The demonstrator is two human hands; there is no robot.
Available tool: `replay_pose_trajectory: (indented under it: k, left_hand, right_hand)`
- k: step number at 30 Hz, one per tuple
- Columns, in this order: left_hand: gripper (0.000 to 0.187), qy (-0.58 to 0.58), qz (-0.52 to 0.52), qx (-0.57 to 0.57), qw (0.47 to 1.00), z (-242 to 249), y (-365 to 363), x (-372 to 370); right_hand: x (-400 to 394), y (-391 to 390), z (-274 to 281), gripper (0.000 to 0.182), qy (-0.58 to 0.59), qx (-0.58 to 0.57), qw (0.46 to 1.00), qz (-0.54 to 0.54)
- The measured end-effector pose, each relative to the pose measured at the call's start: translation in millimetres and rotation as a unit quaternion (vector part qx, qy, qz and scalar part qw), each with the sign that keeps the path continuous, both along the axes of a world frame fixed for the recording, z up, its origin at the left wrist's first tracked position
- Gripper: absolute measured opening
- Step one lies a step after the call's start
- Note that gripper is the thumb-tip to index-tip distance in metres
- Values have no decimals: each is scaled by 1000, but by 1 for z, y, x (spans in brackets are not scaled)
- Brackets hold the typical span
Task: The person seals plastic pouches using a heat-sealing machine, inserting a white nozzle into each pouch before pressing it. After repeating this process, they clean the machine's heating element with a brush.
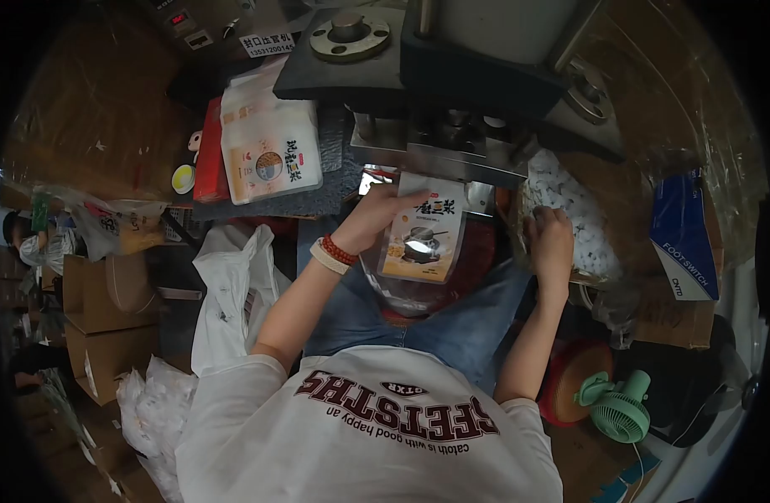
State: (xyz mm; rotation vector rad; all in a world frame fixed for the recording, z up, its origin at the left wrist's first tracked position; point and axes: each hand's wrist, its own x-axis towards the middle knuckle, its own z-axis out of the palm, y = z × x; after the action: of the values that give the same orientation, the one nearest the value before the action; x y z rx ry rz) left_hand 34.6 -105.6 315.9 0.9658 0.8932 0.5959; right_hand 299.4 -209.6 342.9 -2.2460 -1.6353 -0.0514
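My left hand (371, 220) is closed on the upper left side of a printed pouch (425, 230), white at the top and yellow at the bottom, with Chinese lettering and a pot picture. The pouch's top edge lies just below the metal jaws of a press (435, 155). On the other side, my right hand (551, 239) is at the edge of a basket heaped with small white plastic pieces (565, 197). Its fingers are curled together, and what they hold, if anything, is hidden.
A stack of similar pouches (272, 155) lies on a grey mat at the left, beside a red box (210, 159). White plastic bags (234, 289) hang by my left arm. A blue-and-white foot switch box (685, 235) and a green fan (620, 411) are at the right.
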Motion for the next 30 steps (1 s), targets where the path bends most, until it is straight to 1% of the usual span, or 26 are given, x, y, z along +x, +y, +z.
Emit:
replay_pose_trajectory:
  k: [1,2,3,4,5,6,7,8,9,10,11,12,14,15,16,17,18,20,21,23,24,25,26,27,29,30]
  left_hand:
    - [34,83,-52,42,994,4,1,-7]
    - [41,210,-76,126,967,31,0,-20]
    - [47,271,26,255,928,24,4,-37]
    - [54,323,125,377,859,16,7,-55]
    - [62,502,135,494,697,22,4,-69]
    - [71,644,135,576,484,28,1,-84]
    - [80,658,78,523,535,3,2,-108]
    - [80,660,79,522,535,-6,-4,-121]
    - [75,596,26,549,585,-12,-10,-131]
    - [72,526,-31,573,628,-9,-17,-134]
    - [57,500,2,579,644,-6,-26,-135]
    - [57,500,0,577,646,-3,-33,-135]
    - [47,410,68,442,795,4,-41,-130]
    - [47,409,68,442,796,13,-48,-122]
    - [45,358,101,470,800,24,-55,-109]
    - [42,304,132,498,802,28,-58,-99]
    - [47,275,122,577,759,26,-58,-94]
    - [47,254,105,603,749,37,-67,-77]
    - [47,237,93,628,736,46,-73,-71]
    - [47,247,76,650,715,61,-80,-66]
    - [47,269,44,660,700,68,-83,-66]
    - [47,291,11,668,685,71,-84,-65]
    - [39,267,5,670,693,69,-83,-62]
    - [39,264,2,670,694,65,-82,-58]
    - [23,175,-23,518,837,49,-78,-47]
    - [23,174,-24,518,837,35,-73,-38]
  right_hand:
    - [2,3,-3,22,28,20,999,10]
    - [4,5,-4,21,55,40,997,20]
    - [6,7,-4,21,55,41,997,21]
    - [8,7,-6,22,73,64,994,46]
    - [10,6,-7,23,91,86,990,72]
    - [11,5,-6,23,93,84,990,71]
    - [12,6,-5,23,168,77,982,31]
    - [12,7,-3,23,241,70,968,-8]
    - [12,9,-3,23,241,72,968,-7]
    - [11,10,-2,22,256,153,954,-8]
    - [8,7,0,20,269,229,935,-10]
    - [3,2,3,20,268,227,936,-11]
    - [-30,-7,33,19,461,317,828,39]
    - [-49,-15,41,20,488,307,813,82]
    - [-69,-22,46,22,512,298,796,123]
    - [-86,-27,46,25,506,268,798,186]
    - [-100,-29,45,27,497,236,798,248]
    - [-117,-24,50,29,449,171,810,335]
    - [-119,-21,45,29,447,172,812,334]
    - [-121,-14,37,27,333,208,835,385]
    - [-118,-15,40,27,331,211,834,388]
    - [-113,-20,51,29,242,183,854,422]
    - [-110,-24,56,32,151,153,868,448]
    - [-109,-22,57,32,151,153,870,444]
    - [-105,-17,58,34,134,177,883,414]
    - [-102,-17,57,34,134,176,884,412]
